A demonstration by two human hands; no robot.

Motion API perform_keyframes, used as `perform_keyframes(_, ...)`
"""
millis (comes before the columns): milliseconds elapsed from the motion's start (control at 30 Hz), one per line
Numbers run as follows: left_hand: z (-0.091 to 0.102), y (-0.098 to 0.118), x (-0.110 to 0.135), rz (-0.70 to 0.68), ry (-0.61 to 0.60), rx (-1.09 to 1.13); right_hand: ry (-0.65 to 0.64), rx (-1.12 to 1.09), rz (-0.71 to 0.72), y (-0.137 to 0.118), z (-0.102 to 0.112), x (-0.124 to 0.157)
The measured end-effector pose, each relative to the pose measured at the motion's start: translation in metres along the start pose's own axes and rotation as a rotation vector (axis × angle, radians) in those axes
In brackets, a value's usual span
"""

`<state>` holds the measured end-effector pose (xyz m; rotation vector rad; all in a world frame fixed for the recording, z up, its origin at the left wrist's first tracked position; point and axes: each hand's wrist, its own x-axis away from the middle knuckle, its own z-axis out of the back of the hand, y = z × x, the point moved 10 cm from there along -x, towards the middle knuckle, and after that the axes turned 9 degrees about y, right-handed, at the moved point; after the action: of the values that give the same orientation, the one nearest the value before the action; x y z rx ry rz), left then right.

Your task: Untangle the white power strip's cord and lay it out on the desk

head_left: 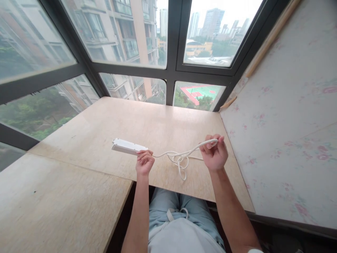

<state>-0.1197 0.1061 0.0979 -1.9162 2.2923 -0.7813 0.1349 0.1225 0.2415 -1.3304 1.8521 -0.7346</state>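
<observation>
Power strip (127, 146), cord (181, 154): one each

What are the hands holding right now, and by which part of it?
The left hand holds the white power strip by the end nearer the white cord; the right hand holds that cord at a bend.

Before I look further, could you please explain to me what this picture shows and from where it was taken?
There is no machine here. You see a person's own two bare hands, through a camera worn on the head, looking forward and down; the light-blue trousers below are the wearer's.

The left hand grips one end of a white power strip. The right hand holds a loop of white cord. More cord loops lie between the hands, over the pale tabletop; whether they touch it, I cannot tell.
</observation>
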Motion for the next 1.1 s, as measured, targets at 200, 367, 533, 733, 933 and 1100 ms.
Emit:
perform_keyframes(200, 0.021, -0.006, 0.006, -0.051, -0.019, 0.007, -0.389, 0.238, -0.303, 0.05, -0.03, 0.007)
perform_keyframes(367, 0.046, 0.006, 0.011, -0.139, -0.005, 0.088, -0.508, 0.294, -0.327, 0.072, -0.028, 0.02)
perform_keyframes(533, 0.052, 0.024, 0.007, -0.186, -0.055, 0.036, -0.516, 0.303, -0.297, 0.073, -0.021, 0.02)
perform_keyframes(733, 0.063, 0.044, 0.002, -0.299, 0.011, -0.113, -0.69, 0.665, -0.384, 0.085, -0.015, 0.034)
perform_keyframes(933, 0.071, 0.053, 0.0, -0.326, 0.099, -0.188, -0.799, 0.809, -0.423, 0.091, -0.022, 0.047)
perform_keyframes(1100, 0.062, 0.05, -0.004, -0.271, 0.046, -0.212, -0.638, 0.674, -0.45, 0.095, -0.007, 0.034)
